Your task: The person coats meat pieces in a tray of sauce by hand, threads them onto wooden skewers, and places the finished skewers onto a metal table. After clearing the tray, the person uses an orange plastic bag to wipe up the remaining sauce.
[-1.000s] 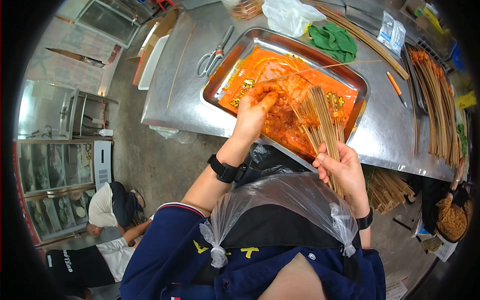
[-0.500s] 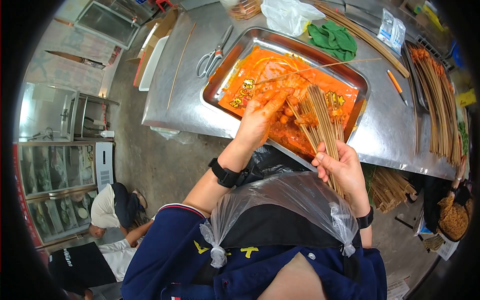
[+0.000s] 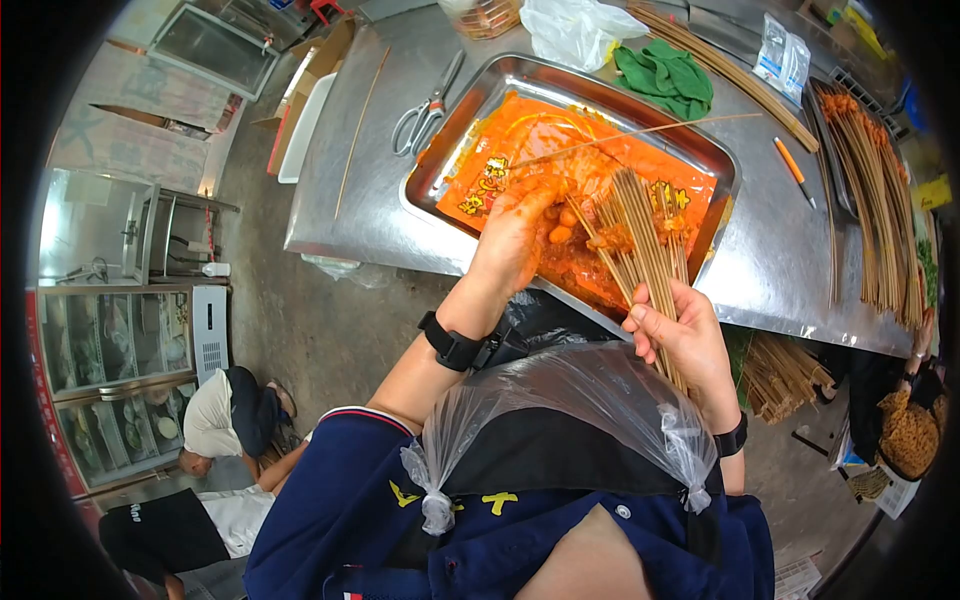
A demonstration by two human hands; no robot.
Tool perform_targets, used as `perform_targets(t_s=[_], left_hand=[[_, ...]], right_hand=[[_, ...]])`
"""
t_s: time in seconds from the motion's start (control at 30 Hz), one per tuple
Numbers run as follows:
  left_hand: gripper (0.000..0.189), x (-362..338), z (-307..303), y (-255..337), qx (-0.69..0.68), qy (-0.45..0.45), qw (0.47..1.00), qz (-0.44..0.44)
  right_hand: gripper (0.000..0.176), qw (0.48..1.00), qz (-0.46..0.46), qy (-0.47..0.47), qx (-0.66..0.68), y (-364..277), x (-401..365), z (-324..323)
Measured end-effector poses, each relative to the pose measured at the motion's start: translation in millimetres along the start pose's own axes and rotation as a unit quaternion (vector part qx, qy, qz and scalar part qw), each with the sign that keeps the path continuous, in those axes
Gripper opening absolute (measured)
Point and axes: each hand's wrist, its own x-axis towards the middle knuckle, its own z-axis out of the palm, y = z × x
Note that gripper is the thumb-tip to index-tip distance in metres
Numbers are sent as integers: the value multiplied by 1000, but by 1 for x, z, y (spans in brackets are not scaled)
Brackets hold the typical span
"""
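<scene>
My right hand (image 3: pixel 685 325) is closed around a bundle of bamboo skewers (image 3: pixel 650 265), which slants over the near right part of a steel tray (image 3: pixel 722 165). Some skewers carry sauce-coated pieces of food (image 3: pixel 612 238) near their upper ends. My left hand (image 3: pixel 510 235), its fingers smeared orange, is curled over the tray just left of the bundle. Whatever its fingertips hold is hidden by the hand and the sauce. Inside the tray, orange marinade (image 3: pixel 590 290) surrounds a printed orange packet (image 3: pixel 460 195). One lone skewer (image 3: pixel 690 123) lies across the tray's right rim.
Scissors (image 3: pixel 425 120), a single stick (image 3: pixel 362 130), a green cloth (image 3: pixel 665 80), a white plastic bag (image 3: pixel 575 30) and an orange pen (image 3: pixel 795 172) lie on the steel table (image 3: pixel 330 215). Loaded skewers (image 3: pixel 880 210) are at right. Two people (image 3: pixel 205 415) are at lower left.
My left hand has shifted slightly left, and its fingers are more curled. My right hand and the skewer bundle stay almost in place.
</scene>
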Motion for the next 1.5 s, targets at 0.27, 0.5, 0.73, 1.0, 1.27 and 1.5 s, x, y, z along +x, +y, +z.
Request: perform_targets(t_s=[0.27, 0.5, 0.73, 1.0, 1.27, 1.5], left_hand=[[15, 0, -9, -1, 33, -45, 998, 25], [12, -3, -8, -3, 88, -16, 994, 64], [11, -11, -2, -5, 83, 1, 994, 67], [14, -8, -9, -17, 63, -21, 995, 79], [14, -8, -11, -11, 101, -47, 992, 60], [13, -8, 2, -11, 87, -10, 993, 83]], right_hand=[[11, 1000, 2, 0, 2, 0, 0, 1], [12, 1000, 0, 11, -9, 0, -1, 2], [10, 999, -15, 28, -8, 4, -1, 3], [8, 999, -23, 30, -11, 8, 0, 3], [8, 999, -27, 31, -5, 7, 1, 3], [9, 999, -32, 24, 15, 5, -1, 3]])
